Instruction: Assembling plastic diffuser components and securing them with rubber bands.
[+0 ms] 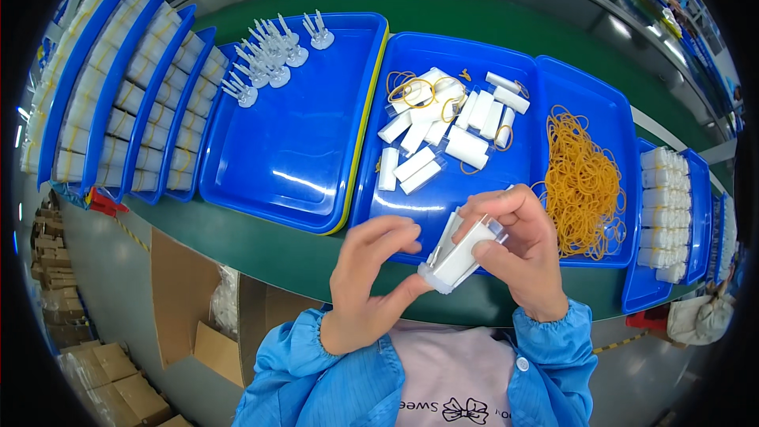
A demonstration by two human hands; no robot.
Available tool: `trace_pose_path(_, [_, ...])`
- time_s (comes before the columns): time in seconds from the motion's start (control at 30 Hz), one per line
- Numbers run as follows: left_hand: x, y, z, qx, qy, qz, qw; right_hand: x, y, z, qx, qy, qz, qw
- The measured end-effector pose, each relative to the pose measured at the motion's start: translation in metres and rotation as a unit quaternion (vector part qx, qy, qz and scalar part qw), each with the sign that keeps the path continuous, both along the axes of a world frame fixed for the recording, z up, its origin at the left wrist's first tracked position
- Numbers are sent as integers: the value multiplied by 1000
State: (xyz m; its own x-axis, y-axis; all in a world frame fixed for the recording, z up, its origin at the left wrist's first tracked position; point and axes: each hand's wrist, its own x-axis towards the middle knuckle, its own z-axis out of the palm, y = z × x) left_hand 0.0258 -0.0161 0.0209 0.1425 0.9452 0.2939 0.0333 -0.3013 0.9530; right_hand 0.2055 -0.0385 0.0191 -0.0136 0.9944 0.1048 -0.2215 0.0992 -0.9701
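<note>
We seem to be at a squaring-up step: our right hand [522,249] pinches a small bundle of white oblong pieces with clear plastic edges [460,257] above the near side of the green bench [296,257]. Our left hand [368,277] is loosely spread, thumb at the bundle's lower end. The next move, we judge, calls for an even pinch keeping the pieces aligned.

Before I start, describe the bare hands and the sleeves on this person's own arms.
The left hand and right hand are bare, with no gloves and no rings visible. Both arms are covered by bright blue fabric, the left sleeve and right sleeve ending in gathered cuffs at the wrists. No cables show on them.
</note>
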Motion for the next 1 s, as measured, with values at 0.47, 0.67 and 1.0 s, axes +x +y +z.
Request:
trace_pose_path(0.47, [-28,7,-17,45,158,-87,982,26,3,-15,118,-720,-22,684])
trace_pose_path(0.67, [-25,1,-12,160,172,-143,961,30,6,-11,8,-200,-169,965])
trace_pose_path(1.0, [-22,-3,-6,214,182,-182,942,24,11,-1,-110,118,-84,983])
